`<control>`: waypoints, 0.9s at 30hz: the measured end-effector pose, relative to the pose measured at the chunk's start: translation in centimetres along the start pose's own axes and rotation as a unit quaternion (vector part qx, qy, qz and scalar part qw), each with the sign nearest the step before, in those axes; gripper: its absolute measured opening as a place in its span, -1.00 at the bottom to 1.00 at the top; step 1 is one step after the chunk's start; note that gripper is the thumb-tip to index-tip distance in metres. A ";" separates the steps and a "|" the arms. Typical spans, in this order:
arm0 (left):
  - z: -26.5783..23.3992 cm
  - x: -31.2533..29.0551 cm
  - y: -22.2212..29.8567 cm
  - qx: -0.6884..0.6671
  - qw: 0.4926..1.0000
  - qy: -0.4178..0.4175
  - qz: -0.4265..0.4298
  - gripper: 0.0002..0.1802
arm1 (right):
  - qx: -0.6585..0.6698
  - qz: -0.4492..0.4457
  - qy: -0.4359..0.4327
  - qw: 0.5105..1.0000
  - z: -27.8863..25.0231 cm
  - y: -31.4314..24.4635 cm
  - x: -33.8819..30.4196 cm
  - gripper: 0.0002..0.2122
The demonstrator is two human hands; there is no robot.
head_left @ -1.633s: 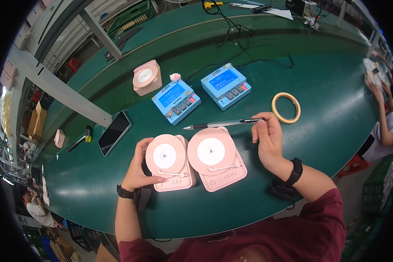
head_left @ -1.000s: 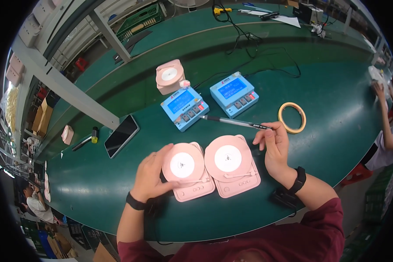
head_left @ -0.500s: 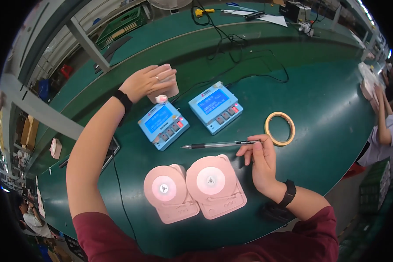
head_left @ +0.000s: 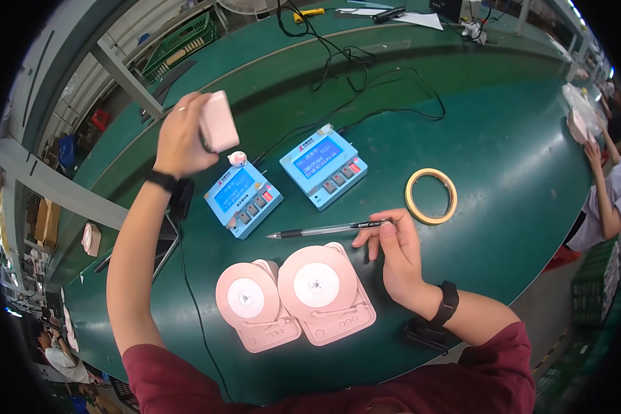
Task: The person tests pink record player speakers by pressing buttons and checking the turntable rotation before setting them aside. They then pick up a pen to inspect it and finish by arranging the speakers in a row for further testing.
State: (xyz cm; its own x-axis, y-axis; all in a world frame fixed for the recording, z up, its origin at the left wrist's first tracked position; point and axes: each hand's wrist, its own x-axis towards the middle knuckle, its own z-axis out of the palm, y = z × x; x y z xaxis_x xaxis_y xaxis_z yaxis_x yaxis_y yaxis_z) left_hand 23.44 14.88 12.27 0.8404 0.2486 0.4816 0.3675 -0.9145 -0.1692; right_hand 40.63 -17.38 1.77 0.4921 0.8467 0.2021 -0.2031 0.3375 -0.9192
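My left hand (head_left: 181,141) is wrapped round a pale pink, rounded block-shaped case (head_left: 219,123), raised beyond the left blue box. A clear pen with black ends (head_left: 321,230) points left across the table. The thumb and fingers of my right hand (head_left: 400,255) pinch its far right end. Just below the pen, two pink turntable-shaped devices with white discs sit side by side, a left one (head_left: 262,334) and a right one (head_left: 341,317). Two light-blue boxes with lit screens and buttons, one left (head_left: 245,207) and one right (head_left: 328,169), stand beyond the pen.
A yellow tape roll (head_left: 410,198) lies right of the pen. Black cables (head_left: 400,110) run behind the blue boxes. A grey metal post (head_left: 127,76) rises at the left. Another person's hands (head_left: 593,152) hold a pink thing at the far right.
My left hand has lifted the pink case from behind the left blue box and moved it left, tilting it. My right hand keeps its pinch on the pen. The whole view has shifted slightly.
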 end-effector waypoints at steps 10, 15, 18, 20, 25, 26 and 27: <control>-13.5 -11.0 8.4 -0.073 0.974 -0.004 -0.213 -0.21 | 0.001 -0.019 -0.013 1.000 -0.3 0.2 -0.1 -0.80; -13.2 -16.2 11.2 -0.067 0.933 -0.175 -0.308 -0.28 | -0.020 -0.044 -0.010 0.999 -0.5 0.5 0.3 -0.80; -10.6 -18.9 11.7 -0.061 0.916 -0.176 -0.356 -0.36 | -0.035 -0.049 -0.016 0.998 -0.6 0.6 0.5 -0.82; -10.2 -19.8 12.2 -0.060 0.907 -0.174 -0.379 -0.39 | -0.044 -0.037 -0.028 0.998 -0.7 0.7 0.8 -0.83; -10.1 -20.6 13.1 -0.103 0.882 -0.213 -0.407 -0.47 | -0.067 -0.021 -0.042 0.997 -1.8 1.0 1.2 -0.84; -9.9 -20.7 13.1 -0.132 0.872 -0.209 -0.421 -0.47 | -0.184 -0.025 -0.064 0.981 -2.3 1.2 1.4 -0.85; -9.9 -20.9 12.9 -0.157 0.862 -0.206 -0.437 -0.48 | -0.296 -0.028 -0.085 0.951 -2.3 1.4 1.5 -0.85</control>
State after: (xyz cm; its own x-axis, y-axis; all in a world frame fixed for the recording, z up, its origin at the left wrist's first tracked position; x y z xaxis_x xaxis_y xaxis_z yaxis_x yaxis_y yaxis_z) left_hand 6.67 -5.26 8.53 0.3922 0.9185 -0.0500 0.8595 -0.3466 0.3757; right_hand 42.98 -16.60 -0.03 0.3334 0.9054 0.2628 0.3566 0.1369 -0.9242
